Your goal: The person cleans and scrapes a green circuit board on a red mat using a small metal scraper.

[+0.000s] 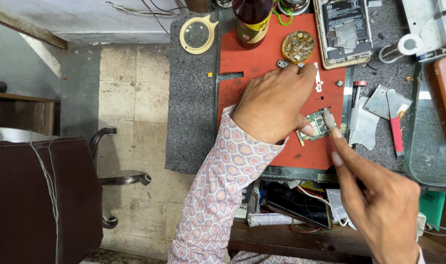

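A small green circuit board (317,126) lies on a red work mat (252,63). My left hand (274,102) rests on the mat, its thumb pressing the board's left edge and its index finger stretched toward a small white metal part (319,79). My right hand (379,195) comes in from the lower right and holds a thin metal tool (327,119) pinched between thumb and forefinger, with the tip on the board.
An opened phone (343,29) lies at the top of the bench. Nearby are a dark bottle (252,22), a round tin of small parts (298,46), a magnifier (197,34), a red-handled tool (395,129), a screwdriver (355,110) and a chair (37,195) at left.
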